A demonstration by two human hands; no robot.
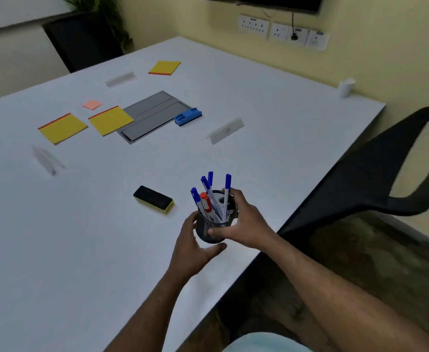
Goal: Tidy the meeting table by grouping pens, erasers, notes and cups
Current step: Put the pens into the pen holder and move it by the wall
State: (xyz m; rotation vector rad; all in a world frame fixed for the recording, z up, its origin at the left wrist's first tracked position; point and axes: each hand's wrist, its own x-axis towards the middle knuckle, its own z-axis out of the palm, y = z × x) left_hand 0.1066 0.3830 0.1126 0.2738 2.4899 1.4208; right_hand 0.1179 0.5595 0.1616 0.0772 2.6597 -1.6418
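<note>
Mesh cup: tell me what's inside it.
The mesh cup holds four blue-capped pens and one red-capped marker, all standing upright or leaning. Their lower ends and the cup's bottom are hidden by the mesh and both hands.

Office meeting room: white table [271, 102], name stands [225, 133]

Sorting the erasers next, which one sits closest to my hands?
The black and yellow eraser, just left of the pen holder; the blue eraser lies farther off.

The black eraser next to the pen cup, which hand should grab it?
Probably the left hand: the black eraser lies on its side of the pen cup, while the right hand grips the cup.
</note>
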